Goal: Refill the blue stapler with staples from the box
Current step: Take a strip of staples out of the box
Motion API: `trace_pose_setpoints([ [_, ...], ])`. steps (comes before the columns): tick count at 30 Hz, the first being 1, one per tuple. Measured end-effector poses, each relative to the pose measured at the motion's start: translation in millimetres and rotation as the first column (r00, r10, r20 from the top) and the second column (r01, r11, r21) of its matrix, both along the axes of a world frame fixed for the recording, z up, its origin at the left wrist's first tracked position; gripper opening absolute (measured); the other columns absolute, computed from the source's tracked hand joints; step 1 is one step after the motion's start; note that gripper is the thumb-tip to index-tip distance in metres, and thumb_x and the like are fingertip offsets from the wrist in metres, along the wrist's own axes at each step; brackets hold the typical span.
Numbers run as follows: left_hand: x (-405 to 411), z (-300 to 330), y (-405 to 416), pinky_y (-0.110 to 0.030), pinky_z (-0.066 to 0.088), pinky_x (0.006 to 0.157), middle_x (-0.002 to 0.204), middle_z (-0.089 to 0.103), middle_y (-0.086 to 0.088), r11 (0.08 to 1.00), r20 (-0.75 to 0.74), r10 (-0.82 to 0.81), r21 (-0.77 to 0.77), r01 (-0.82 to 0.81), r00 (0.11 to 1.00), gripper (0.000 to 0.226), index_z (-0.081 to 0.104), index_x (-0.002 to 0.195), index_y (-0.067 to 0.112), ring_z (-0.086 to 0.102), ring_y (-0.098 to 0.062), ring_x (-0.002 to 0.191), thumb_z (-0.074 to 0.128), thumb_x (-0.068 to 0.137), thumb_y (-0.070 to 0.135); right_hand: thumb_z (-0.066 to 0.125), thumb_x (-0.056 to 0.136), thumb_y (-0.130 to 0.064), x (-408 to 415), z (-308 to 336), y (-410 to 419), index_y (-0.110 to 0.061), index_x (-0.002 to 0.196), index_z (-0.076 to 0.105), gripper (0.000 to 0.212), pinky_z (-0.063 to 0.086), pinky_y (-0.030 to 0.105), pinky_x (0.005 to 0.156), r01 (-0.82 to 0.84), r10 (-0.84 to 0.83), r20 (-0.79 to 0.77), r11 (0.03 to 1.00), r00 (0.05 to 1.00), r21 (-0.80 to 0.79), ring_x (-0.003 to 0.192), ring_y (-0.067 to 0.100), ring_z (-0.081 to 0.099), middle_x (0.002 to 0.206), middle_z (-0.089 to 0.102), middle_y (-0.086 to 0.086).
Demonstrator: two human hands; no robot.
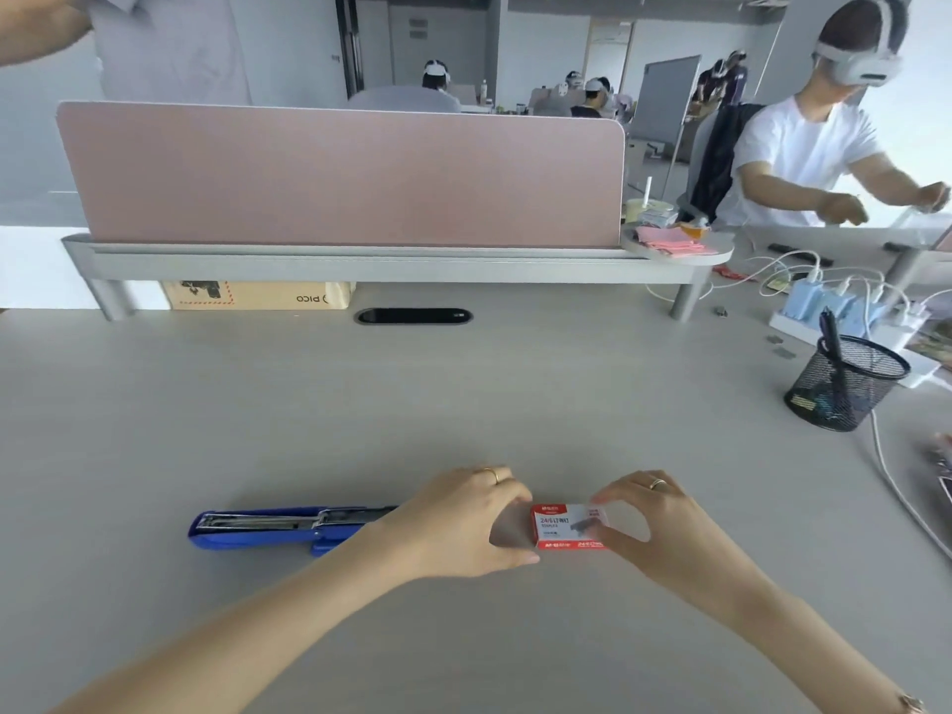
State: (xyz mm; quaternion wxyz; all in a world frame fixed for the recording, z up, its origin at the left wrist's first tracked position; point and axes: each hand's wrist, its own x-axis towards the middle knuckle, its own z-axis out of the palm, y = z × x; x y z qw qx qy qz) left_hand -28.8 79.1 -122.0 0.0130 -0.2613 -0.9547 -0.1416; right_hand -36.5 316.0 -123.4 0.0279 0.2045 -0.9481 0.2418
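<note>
The staple box [569,527] lies flat on the grey desk [463,394], and it serves here as the landmark. It is a small red and white box with its printed side up. The person holds it from both ends. The left hand [463,523] is curled at the left end of the box, with the fingers and the thumb near or touching that end; if they truly press it, one cannot tell. The right hand [654,528] grips the right end between the thumb and the fingers. Each hand wears a ring.

The blue stapler [278,528] lies on the desk to the left of the box, behind the left wrist, and it is apart from the box. Its top is swung open, so the metal channel is visible along its length.

Far to the right of the box and further back stands a black mesh pen cup [845,386] with a pen inside. Behind the box, at the back of the desk, there is a pink divider [340,177] on a grey shelf.
</note>
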Motion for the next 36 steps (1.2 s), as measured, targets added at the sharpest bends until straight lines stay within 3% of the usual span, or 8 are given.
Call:
trace_pose_setpoints([
  [8,-8,-1,20,-0.026,0.043,0.068,0.095,0.06,0.007,0.998,-0.053,0.003,0.064,0.001,0.999,0.037,0.061,0.1,0.023,0.055,-0.011,0.086,0.062,0.08,0.054,0.066,0.075,-0.042,0,-6,13,-0.032,0.109,0.055,0.037,0.043,0.021,0.084,-0.014,0.014,0.011,1.0,1.0,-0.012,0.104,0.004,0.043,0.102,0.057,-0.016],
  [19,-9,0,27,-0.021,0.037,0.066,0.096,0.059,0.008,0.998,-0.026,0.0,0.07,0.002,1.0,0.037,0.061,0.1,0.025,0.055,-0.01,0.087,0.063,0.079,0.055,0.067,0.077,-0.032,0,-9,10,-0.032,0.111,0.055,0.036,0.038,0.012,0.08,-0.023,0.029,0.07,0.996,0.997,-0.085,0.101,0.004,0.045,0.097,0.061,-0.013],
  [22,-11,-1,25,-0.014,0.033,0.062,0.097,0.059,0.009,0.998,-0.006,-0.002,0.066,0.002,1.0,0.039,0.061,0.101,0.026,0.055,-0.008,0.088,0.064,0.078,0.057,0.068,0.076,-0.032,-1,-9,9,-0.032,0.109,0.056,0.035,0.035,0.005,0.075,-0.015,0.022,0.082,0.996,0.996,-0.09,0.099,0.003,0.045,0.097,0.061,-0.014],
  [25,-13,-1,22,-0.007,0.03,0.062,0.101,0.059,0.011,0.998,0.033,-0.007,0.056,0.005,0.999,0.04,0.061,0.104,0.029,0.053,-0.006,0.091,0.065,0.077,0.058,0.069,0.075,-0.034,-2,-8,9,-0.032,0.109,0.056,0.036,0.035,0.006,0.075,-0.011,0.018,0.088,0.997,0.996,-0.078,0.1,0.002,0.045,0.098,0.061,-0.016],
  [30,-10,0,18,-0.02,0.041,0.072,0.103,0.061,0.012,0.998,0.046,0.001,0.06,-0.004,0.999,0.041,0.061,0.107,0.029,0.054,-0.005,0.094,0.066,0.077,0.057,0.069,0.076,-0.034,-2,-9,8,-0.031,0.109,0.056,0.036,0.036,0.01,0.076,-0.012,0.018,0.085,0.997,0.996,-0.071,0.1,0.002,0.045,0.096,0.061,-0.018],
  [36,-8,-1,5,-0.021,0.042,0.074,0.1,0.06,0.011,0.997,0.068,0.018,0.069,-0.023,0.998,0.039,0.061,0.103,0.027,0.052,-0.005,0.09,0.067,0.076,0.055,0.069,0.076,-0.034,-1,-9,9,-0.033,0.109,0.056,0.035,0.034,0.002,0.076,-0.014,0.02,0.078,0.997,0.997,-0.071,0.099,0.0,0.045,0.097,0.06,-0.019],
])
